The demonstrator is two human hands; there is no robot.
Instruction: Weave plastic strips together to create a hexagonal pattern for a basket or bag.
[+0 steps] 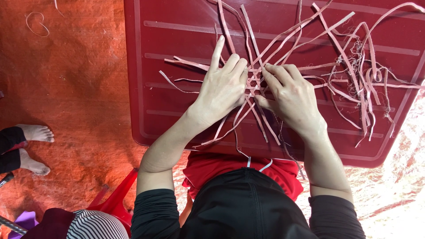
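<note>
Woven strips (254, 82): thin pale-pink bands crossing in a star at the middle of the red counter (177, 119), ends fanning outward on all sides. Left hand (223, 86) lies flat on the left half of the crossing, fingers (218, 51) spread, index stretched toward the far side; this appears to pin the laid strips so the crossing does not shift. Right hand (290, 95) sits just right of centre, fingers curled, tips pinching a strip at the crossing; the exact strip cannot be told.

Loose strips (363, 79) lie tangled at the right, near the counter's right edge, some ends overhanging. Bare counter remains to the left and far left. Near edge is close to the wrists. Orange floor mat (66, 88) at left; another person's bare feet (35, 148) well apart from the work.
</note>
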